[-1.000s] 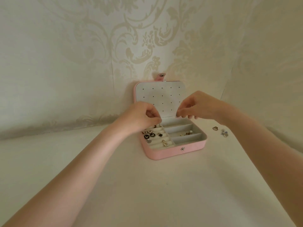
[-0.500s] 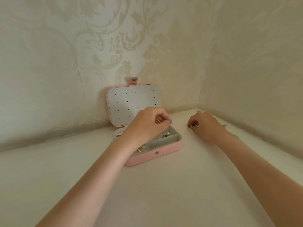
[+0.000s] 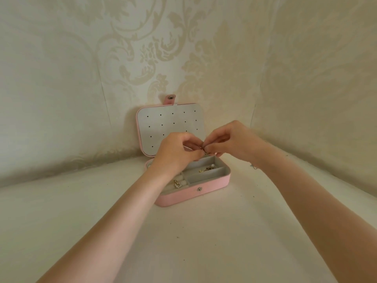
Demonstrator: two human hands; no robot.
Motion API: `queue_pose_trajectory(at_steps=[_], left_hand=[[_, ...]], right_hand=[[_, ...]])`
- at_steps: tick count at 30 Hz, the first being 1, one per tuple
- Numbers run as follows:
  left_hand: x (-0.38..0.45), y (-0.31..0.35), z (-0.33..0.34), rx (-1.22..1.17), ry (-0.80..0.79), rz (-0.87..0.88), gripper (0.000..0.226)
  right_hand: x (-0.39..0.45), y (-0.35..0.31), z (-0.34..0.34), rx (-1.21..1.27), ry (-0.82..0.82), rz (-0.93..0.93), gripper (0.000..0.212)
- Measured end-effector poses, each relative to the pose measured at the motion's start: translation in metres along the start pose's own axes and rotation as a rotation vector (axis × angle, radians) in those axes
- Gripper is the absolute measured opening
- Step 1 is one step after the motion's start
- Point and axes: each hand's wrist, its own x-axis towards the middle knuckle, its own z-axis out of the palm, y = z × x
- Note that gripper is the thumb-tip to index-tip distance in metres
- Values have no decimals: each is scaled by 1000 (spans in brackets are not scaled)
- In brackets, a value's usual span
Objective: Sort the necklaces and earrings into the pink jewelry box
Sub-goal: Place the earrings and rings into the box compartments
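The pink jewelry box (image 3: 204,189) stands open in the corner, its white lid (image 3: 163,123) with small holes upright against the wall. Gold earrings (image 3: 177,184) lie in the front left compartment and small gold pieces with a pearl (image 3: 208,168) in a middle one. My left hand (image 3: 177,153) and my right hand (image 3: 232,139) meet above the box, fingertips together, pinching a small earring (image 3: 205,150) between them. The piece is mostly hidden by the fingers.
Patterned cream walls close the corner behind and to the right. A small piece of jewelry (image 3: 253,166) lies on the white surface (image 3: 204,242) just right of my right wrist. Tiny dark specks dot the surface in front of the box.
My right hand has lifted off the surface at the right and come to meet my left hand over the box. The view has shifted, putting the box nearer the centre.
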Motion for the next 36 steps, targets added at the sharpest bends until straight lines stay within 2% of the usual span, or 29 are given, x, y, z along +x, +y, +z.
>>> queue_pose_trajectory(at_steps=[4,8,10,12,14,17,19,22,24,27,29,32,36], left_hand=[[1,0,4,86,-13,39,19],[0,2,9,153,-54,61,20],[-1,3,11,187,-79,52,17],[-2,4,12,213,-93,45,16],[-4,5,13,226,-101,44,15],[-5,4,12,232,-107,40,15],[-6,4,12,222,-104,33,17],[-6,5,11,180,-84,35,20],[-6,6,11,155,-47,46,19],[-6,9,10,72,-17,30,13],[-8,12,9,-130,-60,-46,15],[-13,16,7,-437,-125,-160,15],[-11,15,4,-448,-61,-188,5]], right_hand=[[-2,7,-15,-81,23,22,14],[-4,24,-45,-466,150,187,11],[-9,38,-51,-618,75,346,9],[-13,48,-47,-656,-36,440,8],[-12,54,-42,-671,-41,440,5],[-9,54,-39,-699,-23,421,18],[-9,55,-41,-695,-44,428,18],[-9,51,-46,-565,23,404,5],[-9,39,-49,-355,93,321,2],[-10,14,-44,32,-7,212,5],[-11,0,-37,207,-124,191,7],[-9,-8,-29,311,-211,160,11],[-9,-4,-29,345,-209,165,11]])
